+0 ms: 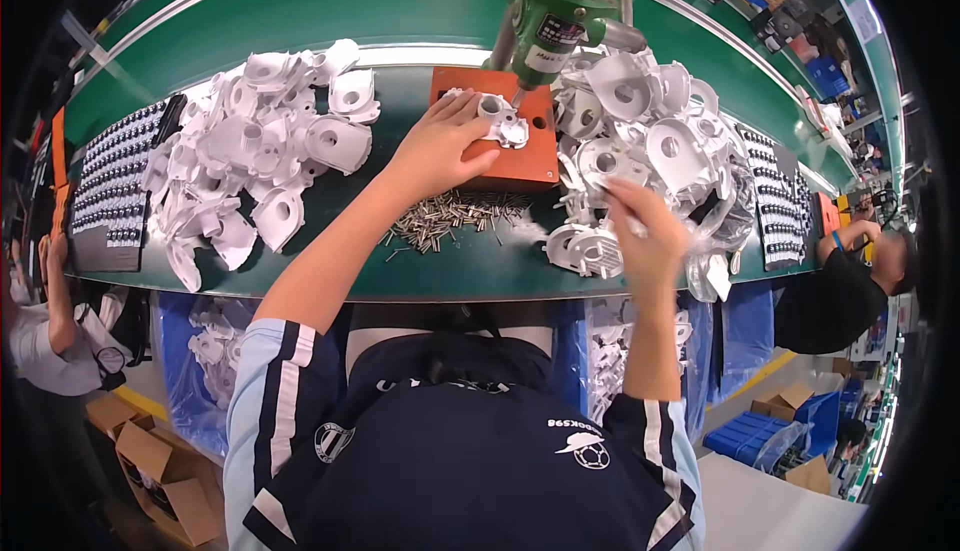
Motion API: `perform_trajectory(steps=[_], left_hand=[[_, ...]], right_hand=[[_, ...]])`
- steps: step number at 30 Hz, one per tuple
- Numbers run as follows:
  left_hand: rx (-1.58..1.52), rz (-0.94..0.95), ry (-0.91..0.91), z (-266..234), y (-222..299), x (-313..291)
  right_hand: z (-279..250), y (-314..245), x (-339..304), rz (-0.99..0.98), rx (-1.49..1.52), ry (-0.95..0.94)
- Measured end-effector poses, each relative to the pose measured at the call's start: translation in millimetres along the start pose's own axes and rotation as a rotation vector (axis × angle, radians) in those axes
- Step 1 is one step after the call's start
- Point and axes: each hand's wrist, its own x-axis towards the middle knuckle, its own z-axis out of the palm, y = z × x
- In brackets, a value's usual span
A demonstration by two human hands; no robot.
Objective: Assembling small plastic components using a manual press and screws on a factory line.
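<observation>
My left hand lies over a white plastic part, fingers on its far left side and thumb on the near side, holding it against an orange block. Directly over that part hangs the tip of a green press. Off to the right, my right hand is raised in front of a heap of white plastic parts. Its fingers are drawn together and blurred, so what they pinch cannot be made out. Small metal pins lie scattered in front of the block.
Another heap of white parts covers the bench's left side. Trays of dark round pieces stand at the far left and far right. Lined blue bins sit below the bench edge. Other people work on both sides.
</observation>
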Motion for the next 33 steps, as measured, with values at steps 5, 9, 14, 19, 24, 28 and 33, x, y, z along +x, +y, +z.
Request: perform_trajectory(steps=[5,9,14,19,24,28,33], left_hand=[[-0.002,-0.016,0.027,2.2,-0.5,0.0],[0.015,0.007,-0.002,4.3,-3.7,1.6],[0.009,0.01,0.047,7.3,-5.7,0.5],[0.016,0.021,0.032,7.5,-5.6,0.1],[0.02,0.042,0.085,6.5,-4.0,0.0],[0.016,0.02,0.056,6.1,-3.8,-0.3],[0.021,0.015,0.056,5.9,-4.2,0.0]], right_hand=[[92.7,-5.2,58.0,0.014,0.098,-0.046],[118.1,8.8,71.3,-0.004,-0.106,-0.009],[126.6,19.4,67.5,-0.119,-0.274,0.043],[124.6,24.2,64.4,-0.296,-0.257,-0.026],[117.8,18.9,60.7,-0.274,-0.286,-0.103],[114.4,5.6,61.4,-0.259,-0.341,-0.172],[89.0,-21.1,43.8,-0.274,-0.383,-0.164]])
